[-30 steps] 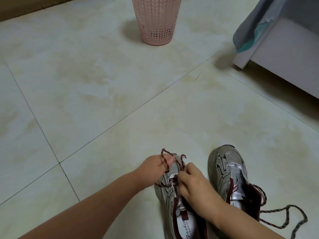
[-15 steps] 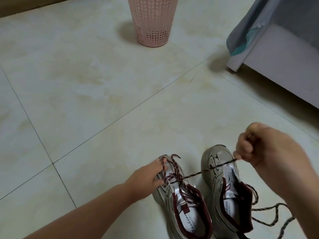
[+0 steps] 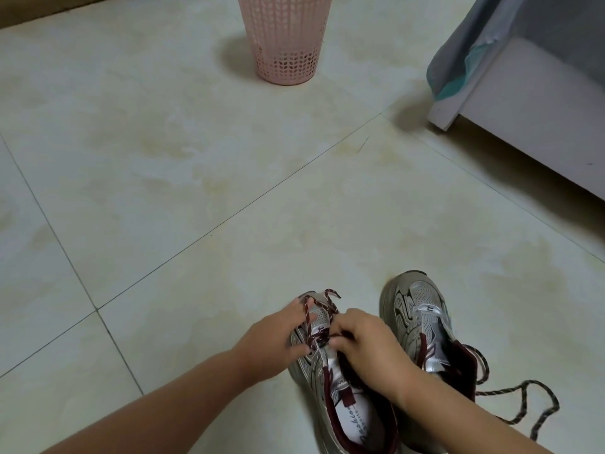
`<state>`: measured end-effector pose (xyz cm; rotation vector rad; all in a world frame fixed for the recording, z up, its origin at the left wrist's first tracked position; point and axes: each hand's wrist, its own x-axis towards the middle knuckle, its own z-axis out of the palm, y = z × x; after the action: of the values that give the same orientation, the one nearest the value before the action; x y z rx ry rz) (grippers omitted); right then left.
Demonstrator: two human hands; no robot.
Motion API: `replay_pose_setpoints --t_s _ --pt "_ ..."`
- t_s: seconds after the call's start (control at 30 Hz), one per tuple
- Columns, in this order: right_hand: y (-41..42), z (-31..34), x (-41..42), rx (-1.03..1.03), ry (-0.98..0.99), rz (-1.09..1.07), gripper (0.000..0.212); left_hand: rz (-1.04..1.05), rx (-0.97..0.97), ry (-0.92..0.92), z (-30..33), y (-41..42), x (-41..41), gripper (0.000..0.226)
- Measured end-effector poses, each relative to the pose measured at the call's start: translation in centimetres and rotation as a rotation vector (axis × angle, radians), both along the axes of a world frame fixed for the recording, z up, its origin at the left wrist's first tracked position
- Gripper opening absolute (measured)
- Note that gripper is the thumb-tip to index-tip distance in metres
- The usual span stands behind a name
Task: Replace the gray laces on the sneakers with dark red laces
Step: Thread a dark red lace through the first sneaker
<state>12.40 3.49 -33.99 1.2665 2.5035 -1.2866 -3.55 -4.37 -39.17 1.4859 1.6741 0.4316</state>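
Half a second ago the right hand (image 3: 366, 348) was lifted high over the right-side sneaker, drawing a strand of lace taut across the gap between the shoes. Now it is back down on the left-side sneaker (image 3: 330, 381), fingers curled over the tongue and pinching the dark red lace (image 3: 314, 319) near the lower eyelets. The left hand (image 3: 278, 339) has hardly shifted: it stays against the toe end of the same shoe, its fingers spread along the outer side, with a loop of the lace running across a fingertip. Whether that finger actually hooks the loop or only touches it I cannot tell. The lace's free end curls up just past the toe.

The right-side sneaker (image 3: 422, 332) stands just beside the first, toes pointing away from the person, untouched by either hand. Its own speckled dark lace (image 3: 520, 394) trails loose from the collar and lies in slack bends on the tiled floor (image 3: 196, 191), as it did before.

Further off, a pink perforated basket (image 3: 284, 44) stands upright on the tiles; through its holes nothing inside can be made out. A pale cabinet (image 3: 530, 103) with grey cloth (image 3: 465, 37) draped on its corner sits at the far right.
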Motion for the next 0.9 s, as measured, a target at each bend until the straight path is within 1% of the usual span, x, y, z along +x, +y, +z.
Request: replay_pose_setpoints --t_s 0.07,0.13,0.2,0.27,0.3,0.33,0.4,0.43,0.5,0.57,0.67,0.73,0.83,0.87,0.9 --pt "0.0 0.7 0.6 -0.144 0.204 -0.233 0.034 0.008 -0.002 -0.001 0.0 -0.1 0.0 0.061" --pt "0.2 1.6 1.2 -0.230 0.333 -0.339 0.039 0.013 0.003 0.013 0.0 -0.1 0.1 0.061" --pt "0.2 2.4 1.5 -0.346 0.451 -0.407 0.041 0.016 0.012 -0.012 0.4 0.2 0.3 0.067" --pt "0.1 2.9 1.5 -0.484 0.509 -0.480 0.040 0.050 0.010 -0.119 0.8 0.4 0.9 0.072" --pt "0.2 3.0 1.4 -0.545 0.509 -0.505 0.034 0.070 -0.001 -0.171 0.8 0.4 1.3 0.078" --pt "0.2 3.0 1.3 -0.589 0.500 -0.525 0.030 0.081 -0.025 -0.185 0.5 0.3 1.8 0.091" --pt "0.3 2.8 1.1 -0.636 0.492 -0.544 0.026 0.072 -0.069 -0.070 0.0 -0.1 3.1 0.111" --pt "0.4 2.8 0.9 -0.636 0.489 -0.554 0.026 0.086 -0.052 -0.010 -0.1 -0.3 3.5 0.114" --pt "0.6 2.6 0.7 -0.608 0.485 -0.587 0.026 0.155 -0.041 -0.003 0.2 -0.4 3.7 0.111" --pt "1.5 3.0 0.8 -0.551 0.511 -0.659 0.029 0.140 -0.085 0.014 0.9 -0.6 3.3 0.104" --pt "4.6 5.2 2.0 -0.417 0.651 -0.830 0.034 0.092 -0.104 0.049 1.6 -1.3 2.7 0.098" --pt "6.8 7.0 3.0 -0.327 0.723 -0.902 0.034 0.083 -0.089 0.067 1.4 -1.4 2.4 0.095" --pt "7.4 7.8 3.3 -0.295 0.734 -0.900 0.034 0.108 -0.034 0.110 1.3 -1.3 2.1 0.087" --pt "7.1 7.6 3.1 -0.293 0.720 -0.888 0.033 0.146 0.029 0.129 1.5 -1.3 2.0 0.079" --pt "6.8 7.3 2.8 -0.293 0.699 -0.872 0.032 0.182 0.142 0.163 1.6 -1.5 2.0 0.063"
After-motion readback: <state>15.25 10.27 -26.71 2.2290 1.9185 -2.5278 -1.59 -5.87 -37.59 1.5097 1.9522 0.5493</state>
